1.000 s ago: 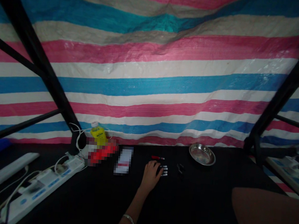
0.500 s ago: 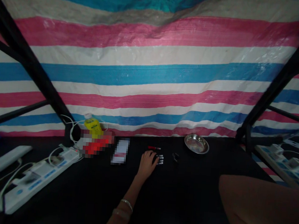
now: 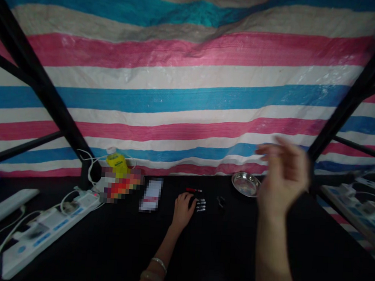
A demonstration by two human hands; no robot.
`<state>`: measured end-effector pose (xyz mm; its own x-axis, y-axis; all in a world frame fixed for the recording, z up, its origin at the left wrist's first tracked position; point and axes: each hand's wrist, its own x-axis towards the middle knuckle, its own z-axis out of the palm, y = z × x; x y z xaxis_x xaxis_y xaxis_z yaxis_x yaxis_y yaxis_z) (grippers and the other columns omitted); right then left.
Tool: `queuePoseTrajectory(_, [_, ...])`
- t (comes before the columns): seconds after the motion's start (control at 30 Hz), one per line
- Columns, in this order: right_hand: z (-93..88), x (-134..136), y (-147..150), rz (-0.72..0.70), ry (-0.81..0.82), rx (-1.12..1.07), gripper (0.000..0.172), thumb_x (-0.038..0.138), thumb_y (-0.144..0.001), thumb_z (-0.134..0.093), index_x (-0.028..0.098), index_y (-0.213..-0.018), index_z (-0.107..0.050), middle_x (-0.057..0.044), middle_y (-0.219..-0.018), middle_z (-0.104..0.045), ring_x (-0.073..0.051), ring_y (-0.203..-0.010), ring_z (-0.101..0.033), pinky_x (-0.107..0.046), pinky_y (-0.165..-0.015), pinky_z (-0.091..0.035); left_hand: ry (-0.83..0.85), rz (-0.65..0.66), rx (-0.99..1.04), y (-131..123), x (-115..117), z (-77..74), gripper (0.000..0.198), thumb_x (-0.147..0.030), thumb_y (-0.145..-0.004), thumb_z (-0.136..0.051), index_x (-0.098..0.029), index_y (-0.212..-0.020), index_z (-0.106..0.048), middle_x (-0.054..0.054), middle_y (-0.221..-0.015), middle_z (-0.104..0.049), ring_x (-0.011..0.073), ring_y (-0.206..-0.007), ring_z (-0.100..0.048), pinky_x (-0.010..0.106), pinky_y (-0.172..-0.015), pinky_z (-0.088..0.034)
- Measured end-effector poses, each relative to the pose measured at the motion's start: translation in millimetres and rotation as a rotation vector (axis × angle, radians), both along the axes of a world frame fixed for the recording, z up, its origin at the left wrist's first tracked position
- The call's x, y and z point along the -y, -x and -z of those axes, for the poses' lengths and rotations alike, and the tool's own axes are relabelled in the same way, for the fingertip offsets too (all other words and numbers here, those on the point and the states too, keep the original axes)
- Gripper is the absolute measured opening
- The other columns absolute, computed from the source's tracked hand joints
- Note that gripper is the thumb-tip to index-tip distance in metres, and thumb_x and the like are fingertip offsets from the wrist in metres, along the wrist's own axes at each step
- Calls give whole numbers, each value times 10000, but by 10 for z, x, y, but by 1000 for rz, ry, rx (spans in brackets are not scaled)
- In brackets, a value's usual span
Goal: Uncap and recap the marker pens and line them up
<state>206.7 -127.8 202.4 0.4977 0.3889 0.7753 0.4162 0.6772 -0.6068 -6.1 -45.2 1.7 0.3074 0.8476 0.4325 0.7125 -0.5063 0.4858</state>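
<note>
My left hand (image 3: pixel 184 209) rests on the black table, palm down, with its thumb apart from the fingers. Just right of its thumb several small silvery pieces (image 3: pixel 201 205) lie in a short stack of rows; what they are is too small to tell. Beyond the fingertips is a slim red piece (image 3: pixel 192 190) with a silvery tip. A small dark tool (image 3: pixel 221 202), perhaps pliers, lies farther right. My right hand (image 3: pixel 284 177) is raised over the right side, blurred by motion, its fingers partly bent. It overlaps the edge of a round metal dish (image 3: pixel 245 184).
A blurred-out phone-like item (image 3: pixel 151 194) and a yellow bottle (image 3: pixel 117 163) stand left of my hand. A white power strip (image 3: pixel 49 231) with cables runs along the left. Black frame posts (image 3: pixel 347 100) and a striped tarp (image 3: pixel 190 98) close off the back.
My right arm, a bent limb at the lower right before, has swung up and left with the hand now in view. My left hand has shifted slightly off the silvery pieces.
</note>
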Motion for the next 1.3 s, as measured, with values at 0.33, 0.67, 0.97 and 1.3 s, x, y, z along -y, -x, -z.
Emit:
queuePoseTrajectory(0.33, [1765,-941,538,-111,887,465,147,227,-682,-647,210,-813,-714,-68,-812,-636,-206,-820,-566,-331,-789,-433,2,-1,47,22,-49,31,204,-311,-868,-471,-205,-968,-614,61,-996,-592,224,-964,-532,400,-844,-442])
queuePoseTrajectory(0.67, [1876,-968,589,-214,745,128,139,262,-743,-588,198,-804,-695,-53,-819,-637,-192,-819,-544,-332,-792,-414,-71,-139,377,19,-13,-53,452,-354,-879,-445,-176,-1288,-375,125,-1155,-528,233,-1029,-536,447,-909,-433])
queuePoseTrajectory(0.97, [1869,-565,887,-704,717,-509,276,382,-634,-719,162,-797,-689,51,-464,-500,-68,-419,-384,-200,-412,-282,-106,-23,403,22,95,-87,485,-332,-875,-471,-222,-1323,-322,116,-1298,-471,236,-1206,-448,421,-950,-416])
queuePoseTrajectory(1.3, [1847,-537,959,-1077,796,-1012,276,359,-615,-760,145,-681,-599,38,-517,-547,-31,-361,-404,-155,-344,-243,-148,102,509,-57,153,-41,496,-299,-883,-449,-177,-1331,-273,162,-1298,-482,228,-1168,-496,397,-909,-449])
